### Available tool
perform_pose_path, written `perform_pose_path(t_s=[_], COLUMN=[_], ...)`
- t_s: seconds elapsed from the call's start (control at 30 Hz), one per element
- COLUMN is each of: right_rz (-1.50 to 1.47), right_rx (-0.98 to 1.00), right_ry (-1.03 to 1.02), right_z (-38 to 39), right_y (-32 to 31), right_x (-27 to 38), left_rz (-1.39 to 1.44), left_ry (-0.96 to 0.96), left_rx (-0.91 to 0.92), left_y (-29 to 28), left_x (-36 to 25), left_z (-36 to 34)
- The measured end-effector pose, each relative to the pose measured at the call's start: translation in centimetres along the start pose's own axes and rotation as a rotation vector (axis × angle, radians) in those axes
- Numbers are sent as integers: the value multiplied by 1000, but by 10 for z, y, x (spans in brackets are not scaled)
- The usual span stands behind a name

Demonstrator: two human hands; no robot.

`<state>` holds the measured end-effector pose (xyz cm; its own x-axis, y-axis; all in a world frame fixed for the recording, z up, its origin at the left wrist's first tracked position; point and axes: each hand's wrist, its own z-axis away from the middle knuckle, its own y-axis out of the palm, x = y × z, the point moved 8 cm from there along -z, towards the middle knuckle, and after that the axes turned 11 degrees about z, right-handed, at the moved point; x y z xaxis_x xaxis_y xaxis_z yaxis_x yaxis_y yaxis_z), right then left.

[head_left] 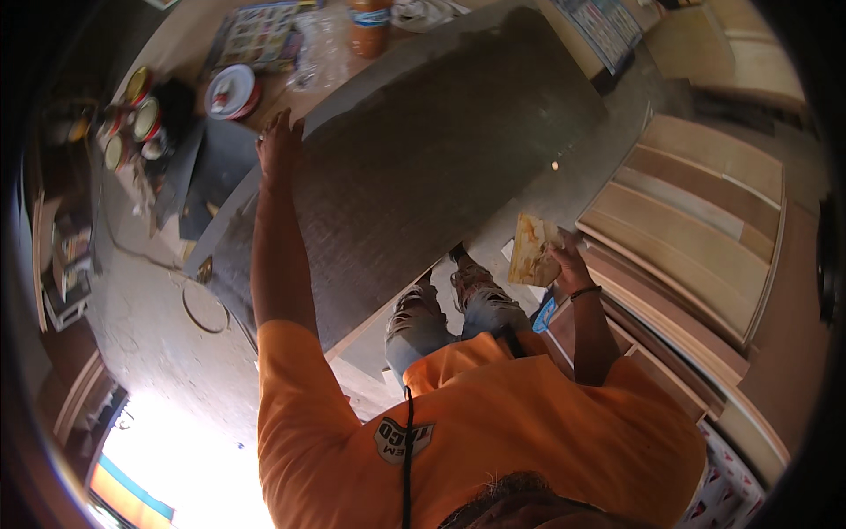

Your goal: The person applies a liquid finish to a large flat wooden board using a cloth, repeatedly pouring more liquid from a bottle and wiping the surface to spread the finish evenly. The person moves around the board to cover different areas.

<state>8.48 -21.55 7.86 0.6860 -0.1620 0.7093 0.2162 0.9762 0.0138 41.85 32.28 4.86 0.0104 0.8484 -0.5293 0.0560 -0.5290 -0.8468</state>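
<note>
A large dark grey board (423, 150) lies slanted in front of me. My left hand (278, 145) reaches to its far left edge. Those fingers are extended, near a round white-lidded red tub (233, 92), and no object shows in them. Low at my right side, my right hand (573, 263) grips a flat rectangular yellow-brown piece (532, 250) with pale smears across it. The thumb and fingers close on its right edge, and the piece is apart from the board. Its exact kind I cannot make out.
Several open cans (146, 118) stand on the left. A bottle of orange-brown liquid (370, 28) and crumpled clear plastic (319, 55) are at the back. Stacked wooden panels (687, 203) line the right. A cable (132, 251) runs across the floor on the left.
</note>
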Motion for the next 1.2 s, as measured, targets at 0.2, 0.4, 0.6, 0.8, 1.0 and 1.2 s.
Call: perform_pose_path(t_s=[0.2,0.4,0.6,0.8,1.0,1.2], right_rz=[-125,35,164,370,-131,-125], right_rx=[50,147,-82,-436,-3,-40], right_ry=[417,386,223,350,356,274], right_z=[-62,-94,-133,-141,-140,-161], right_y=[15,81,79,29,67,48], right_x=[-103,-74,-72,-111,-128,-175], left_rz=[-121,-80,148,10,19,-23], left_ry=[136,-38,59,141,96,114], left_rx=[357,364,453,458,407,274], left_y=[88,53,17,6,-9,-66], left_x=[56,-21,-120,-147,-165,-270], left_z=[-60,-70,-49,-31,-4,41])
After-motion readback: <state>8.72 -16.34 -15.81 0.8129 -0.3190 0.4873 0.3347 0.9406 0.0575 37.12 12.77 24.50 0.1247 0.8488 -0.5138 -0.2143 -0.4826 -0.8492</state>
